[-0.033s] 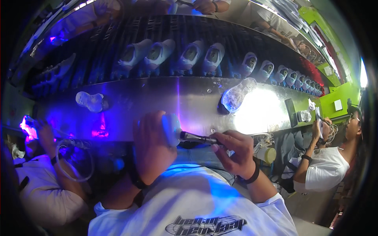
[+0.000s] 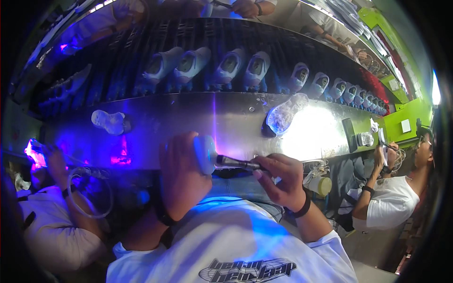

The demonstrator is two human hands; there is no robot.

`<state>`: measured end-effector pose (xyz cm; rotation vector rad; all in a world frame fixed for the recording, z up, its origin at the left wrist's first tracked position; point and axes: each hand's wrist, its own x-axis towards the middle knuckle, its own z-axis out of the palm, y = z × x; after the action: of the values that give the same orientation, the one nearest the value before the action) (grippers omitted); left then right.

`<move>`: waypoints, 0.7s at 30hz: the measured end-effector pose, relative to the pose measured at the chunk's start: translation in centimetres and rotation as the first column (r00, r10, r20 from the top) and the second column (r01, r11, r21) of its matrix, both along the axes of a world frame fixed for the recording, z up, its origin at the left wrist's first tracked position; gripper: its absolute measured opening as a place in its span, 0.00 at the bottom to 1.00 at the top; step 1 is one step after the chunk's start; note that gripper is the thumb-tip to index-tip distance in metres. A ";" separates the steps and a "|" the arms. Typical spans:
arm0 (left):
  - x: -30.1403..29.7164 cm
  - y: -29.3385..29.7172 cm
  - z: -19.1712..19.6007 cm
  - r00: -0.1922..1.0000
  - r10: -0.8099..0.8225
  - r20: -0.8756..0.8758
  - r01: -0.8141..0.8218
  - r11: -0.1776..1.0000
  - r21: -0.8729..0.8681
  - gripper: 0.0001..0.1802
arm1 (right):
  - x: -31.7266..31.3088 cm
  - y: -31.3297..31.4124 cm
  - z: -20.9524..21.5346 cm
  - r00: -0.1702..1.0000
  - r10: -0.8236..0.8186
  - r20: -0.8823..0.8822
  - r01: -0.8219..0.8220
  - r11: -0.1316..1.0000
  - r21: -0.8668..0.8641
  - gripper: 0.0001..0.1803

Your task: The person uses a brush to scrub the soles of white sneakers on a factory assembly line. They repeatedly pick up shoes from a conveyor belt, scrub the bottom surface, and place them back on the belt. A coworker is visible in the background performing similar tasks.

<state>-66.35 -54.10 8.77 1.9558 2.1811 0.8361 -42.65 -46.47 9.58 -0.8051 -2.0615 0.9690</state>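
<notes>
My left hand (image 2: 181,172) is closed around a pale, rounded shoe part (image 2: 205,154), tinted blue by the light. Most of that part is hidden behind the hand, so I cannot tell whether it is a sole or a whole shoe. Between the thumb and fingers of my right hand (image 2: 283,181) is a dark-handled brush (image 2: 238,163). It points left, and its tip meets the near-right edge of the shoe part. Both hands are at the near edge of the metal bench (image 2: 174,113).
Behind the bench, a dark conveyor (image 2: 118,61) carries a row of pale shoes (image 2: 229,66). Two clear-wrapped shoe-shaped pieces, one left (image 2: 107,121) and one right (image 2: 287,113), lie on the bench. Co-workers sit left (image 2: 56,207) and right (image 2: 389,200). A tub (image 2: 321,186) stands below the bench.
My right hand and the brush have shifted very slightly away from me. The shoe part stays in my left hand.
</notes>
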 end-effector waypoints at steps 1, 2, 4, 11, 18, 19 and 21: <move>-0.5 0.3 -0.1 1.000 -0.007 0.016 0.007 1.000 -0.002 0.41 | -0.4 0.2 -0.1 1.000 -0.007 -0.013 0.006 0.996 -0.088 0.12; -0.9 0.6 0.0 0.999 -0.027 0.022 0.027 1.000 0.014 0.40 | -0.8 0.5 -0.5 0.999 0.013 -0.034 -0.016 0.994 -0.104 0.12; -1.7 0.9 0.2 0.997 -0.069 0.031 0.068 0.997 0.045 0.39 | -1.6 1.1 -1.8 0.995 0.051 -0.082 -0.061 0.989 -0.133 0.12; -3.5 2.1 1.3 0.989 -0.099 0.111 0.100 0.995 -0.001 0.33 | -4.8 1.0 -4.8 0.974 0.039 -0.223 -0.096 0.963 -0.251 0.13; -5.0 3.2 1.6 0.985 -0.097 0.145 0.122 0.978 -0.172 0.32 | -5.5 -0.1 -7.8 0.968 -0.013 -0.251 -0.075 0.939 -0.335 0.14; -5.2 3.3 1.6 0.985 -0.093 0.146 0.122 0.972 -0.199 0.32 | -5.5 -0.3 -8.4 0.967 -0.023 -0.253 -0.072 0.930 -0.361 0.14; -5.5 3.4 1.4 0.984 -0.102 0.149 0.131 0.970 -0.203 0.33 | -5.4 -1.0 -9.6 0.966 -0.042 -0.256 -0.069 0.909 -0.411 0.13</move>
<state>-71.83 -50.73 10.20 1.8447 1.9669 0.6680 -48.06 -47.47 0.02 -0.8251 -1.6565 1.4722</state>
